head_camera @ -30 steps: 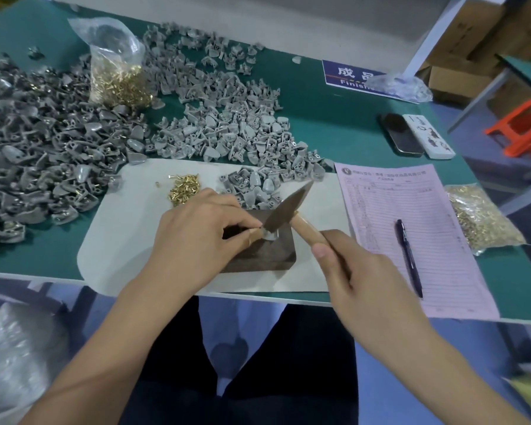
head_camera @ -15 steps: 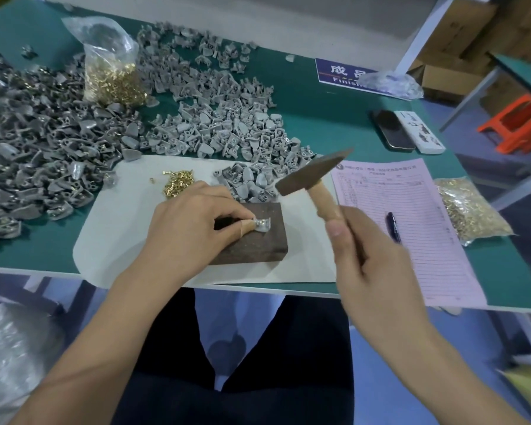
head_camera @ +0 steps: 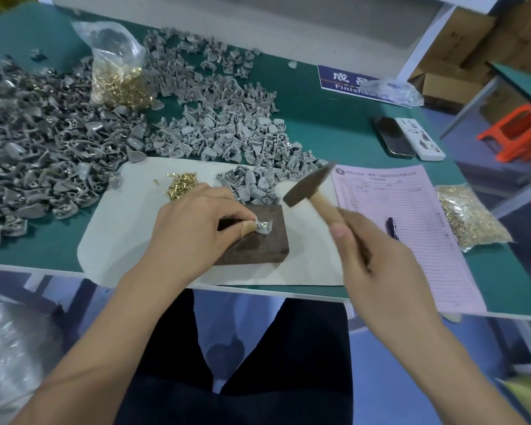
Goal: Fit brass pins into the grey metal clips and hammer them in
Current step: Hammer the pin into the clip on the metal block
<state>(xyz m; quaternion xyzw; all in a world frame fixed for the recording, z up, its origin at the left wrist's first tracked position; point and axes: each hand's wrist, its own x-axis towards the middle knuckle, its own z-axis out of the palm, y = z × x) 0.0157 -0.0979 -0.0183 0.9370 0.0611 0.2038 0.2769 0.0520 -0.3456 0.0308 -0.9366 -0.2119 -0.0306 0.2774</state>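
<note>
One grey clip [head_camera: 263,227] on the dark block [head_camera: 258,240], pinched by the left hand [head_camera: 196,228], right hand [head_camera: 371,256] gripping the raised hammer [head_camera: 308,185], loose brass pins [head_camera: 181,185] on the white mat [head_camera: 129,216] far left of the block.

Left hand [head_camera: 196,222] pinching clip [head_camera: 263,227] on block [head_camera: 258,245]; right hand [head_camera: 377,259] gripping raised hammer [head_camera: 308,185]

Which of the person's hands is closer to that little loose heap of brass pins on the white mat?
Left. The left hand lies just below the pin heap, pinching a clip on the block. The right hand is farther right, gripping the hammer.
</note>
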